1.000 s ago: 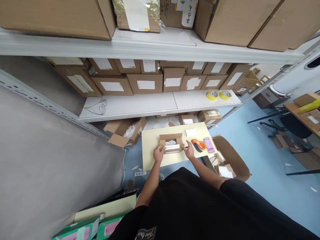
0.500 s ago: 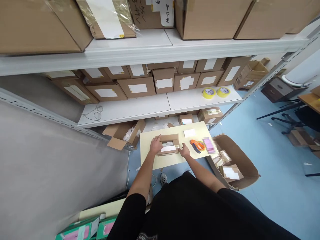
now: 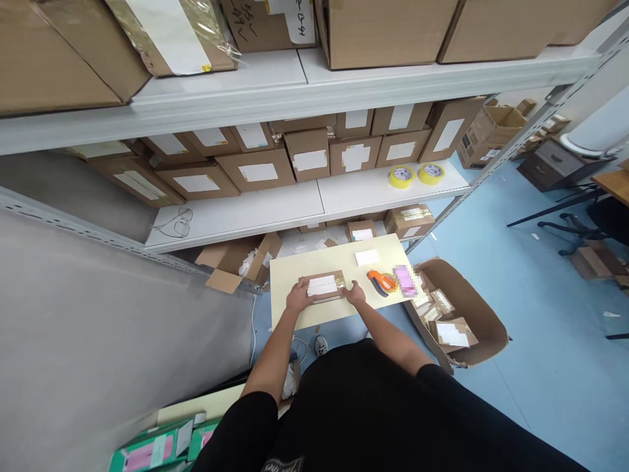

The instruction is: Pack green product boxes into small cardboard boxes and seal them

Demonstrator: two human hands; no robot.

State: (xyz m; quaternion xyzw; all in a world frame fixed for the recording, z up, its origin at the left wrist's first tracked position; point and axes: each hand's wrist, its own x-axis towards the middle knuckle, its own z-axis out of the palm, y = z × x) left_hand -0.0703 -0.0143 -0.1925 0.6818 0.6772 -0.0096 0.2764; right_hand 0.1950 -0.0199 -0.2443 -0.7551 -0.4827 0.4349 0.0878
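Observation:
A small cardboard box (image 3: 339,278) lies on the pale yellow board, its top flaps folded down and a white label in two strips across the top. My left hand (image 3: 299,297) grips the box's left end, fingers at the edge. At the opposite end, my right hand (image 3: 354,294) holds the side near a patch of clear tape. To the right of that hand sits an orange tape dispenser (image 3: 383,282) with a dark blue part. Behind the box lies a white stack of paper or labels (image 3: 366,257).
The board (image 3: 285,275) fronts a metal shelf (image 3: 255,213) with labelled boxes and yellow tape rolls (image 3: 401,177). A blurred pink object (image 3: 405,280) lies at the board's right. Beyond stands a large carton (image 3: 479,328) holding small boxes. An open box (image 3: 223,282) stands left.
The box was open with its inside showing; its flaps are now down and the label lies flat on top. My left hand has come down from the far edge to the left end.

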